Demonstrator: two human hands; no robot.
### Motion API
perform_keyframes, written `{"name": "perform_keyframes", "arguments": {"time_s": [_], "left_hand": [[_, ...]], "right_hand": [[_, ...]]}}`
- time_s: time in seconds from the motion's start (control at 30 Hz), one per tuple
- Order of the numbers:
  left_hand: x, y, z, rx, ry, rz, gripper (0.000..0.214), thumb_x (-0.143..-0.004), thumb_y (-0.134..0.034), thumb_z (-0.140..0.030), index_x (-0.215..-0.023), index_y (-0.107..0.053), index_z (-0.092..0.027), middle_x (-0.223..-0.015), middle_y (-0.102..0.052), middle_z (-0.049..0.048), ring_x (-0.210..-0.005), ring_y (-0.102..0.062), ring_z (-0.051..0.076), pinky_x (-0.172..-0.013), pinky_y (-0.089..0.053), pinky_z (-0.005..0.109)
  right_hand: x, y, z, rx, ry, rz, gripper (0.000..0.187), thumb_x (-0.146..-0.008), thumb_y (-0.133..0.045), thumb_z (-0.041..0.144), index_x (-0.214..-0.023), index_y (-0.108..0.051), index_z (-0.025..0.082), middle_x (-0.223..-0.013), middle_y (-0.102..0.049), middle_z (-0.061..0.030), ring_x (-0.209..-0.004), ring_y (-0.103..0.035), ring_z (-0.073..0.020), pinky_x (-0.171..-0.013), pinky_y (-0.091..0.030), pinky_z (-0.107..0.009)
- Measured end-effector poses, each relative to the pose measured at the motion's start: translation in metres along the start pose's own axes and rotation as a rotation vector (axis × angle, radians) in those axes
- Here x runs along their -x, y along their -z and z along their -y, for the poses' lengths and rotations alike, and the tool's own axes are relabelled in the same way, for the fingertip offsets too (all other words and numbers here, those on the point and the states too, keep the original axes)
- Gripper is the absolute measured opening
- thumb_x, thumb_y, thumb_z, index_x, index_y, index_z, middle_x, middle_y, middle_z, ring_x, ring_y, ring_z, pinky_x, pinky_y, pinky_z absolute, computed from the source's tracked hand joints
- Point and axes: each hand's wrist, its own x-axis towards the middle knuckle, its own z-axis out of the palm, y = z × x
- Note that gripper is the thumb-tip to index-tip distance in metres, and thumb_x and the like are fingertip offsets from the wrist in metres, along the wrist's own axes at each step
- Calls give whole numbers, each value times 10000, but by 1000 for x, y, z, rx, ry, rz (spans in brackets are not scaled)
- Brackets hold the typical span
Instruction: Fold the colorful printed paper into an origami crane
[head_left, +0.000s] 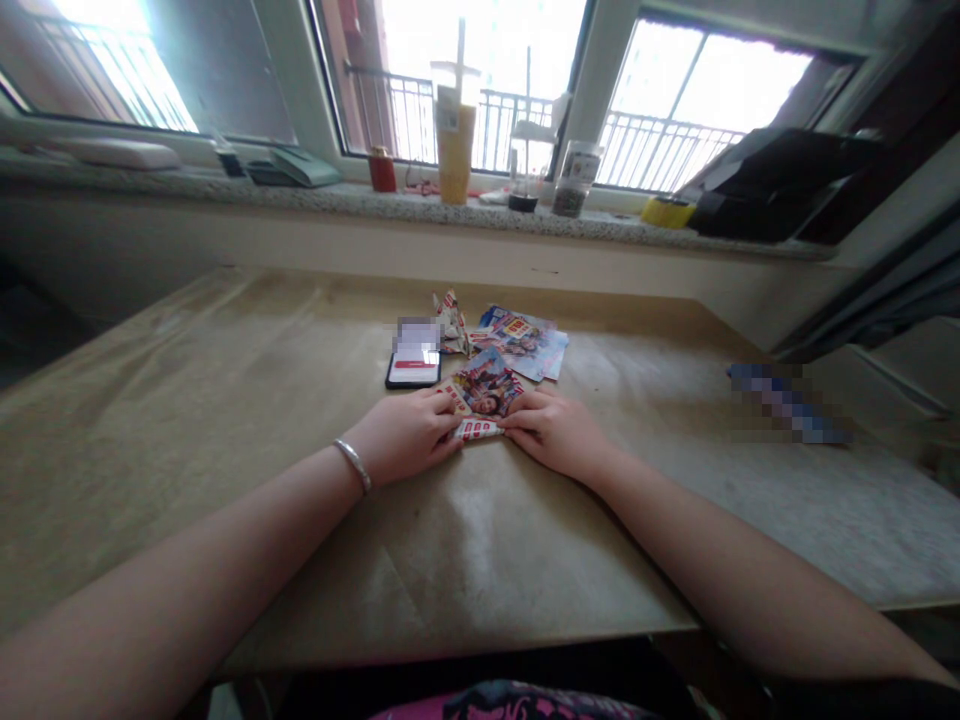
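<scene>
A colourful printed paper sheet (487, 385) lies on the table, its near edge folded up to show a white strip with red print. My left hand (412, 430) grips the left end of that fold, fingers pressed together. At the right end, my right hand (559, 432) pinches the same paper. Just beyond my left hand lies a phone (415, 370) with a lit screen. A crumpled or folded paper piece (452, 322) stands behind the sheet. To its right is a small stack of printed sheets (525, 342).
A brown-covered table (285, 500) spreads around my hands. At the right lies a blurred blue flat item (787, 405). On the windowsill (330, 200) stand a tall yellow drink cup (454, 150), a red jar (382, 170), clear cups, yellow tape (667, 211) and a black bag (772, 185).
</scene>
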Motion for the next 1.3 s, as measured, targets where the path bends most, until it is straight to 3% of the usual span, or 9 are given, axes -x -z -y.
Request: {"name": "perform_keyframes", "arguments": {"time_s": [0.93,1.3], "left_hand": [[-3,1,-3,-76,22,33,310,-932,-424,-330,-961,-664,-134,-979,-644,112,-927,-600,237,-784,-533,361],[-2,0,-8,-114,6,10,309,-903,-486,-346,-1132,-606,-177,-1044,-603,128,-1000,-569,263,-766,-522,358]], "right_hand": [[-2,1,3,91,-37,55,263,-918,-492,334,-1006,-733,276,-880,-653,-46,-800,-535,-156,-655,-357,-269],[-2,2,3,146,-22,66,266,-923,-477,343,-1017,-721,296,-874,-625,-51,-804,-522,-164,-648,-342,-274]]}}
